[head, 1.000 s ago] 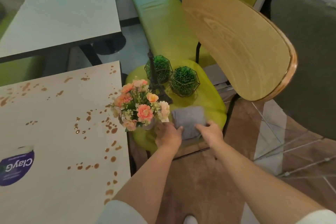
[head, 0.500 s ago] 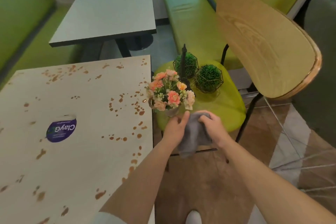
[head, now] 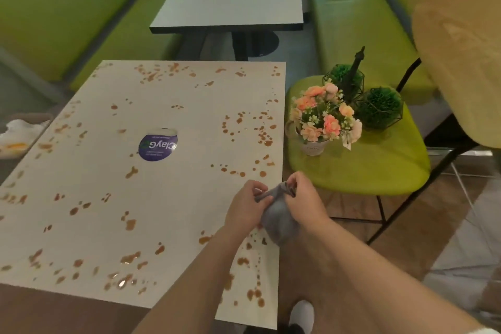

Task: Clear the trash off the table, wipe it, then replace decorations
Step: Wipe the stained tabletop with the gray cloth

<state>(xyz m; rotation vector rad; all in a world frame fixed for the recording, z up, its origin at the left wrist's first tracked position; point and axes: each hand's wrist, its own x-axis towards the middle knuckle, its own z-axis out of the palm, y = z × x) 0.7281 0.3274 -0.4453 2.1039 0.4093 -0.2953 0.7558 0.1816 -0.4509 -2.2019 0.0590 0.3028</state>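
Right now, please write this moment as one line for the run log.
stage: wipe not begun | left hand + right hand: grip grey cloth | table: stained | decorations: on chair

- The pale rectangular table [head: 168, 198] has brown sticky spots [head: 238, 127] all over it and a round purple sticker [head: 158, 148] near the middle.
- The green chair seat [head: 379, 165] holds a white pot of pink and orange flowers [head: 322, 122], two green ball plants in black wire frames [head: 379, 108] and a small dark tower model [head: 355, 68].
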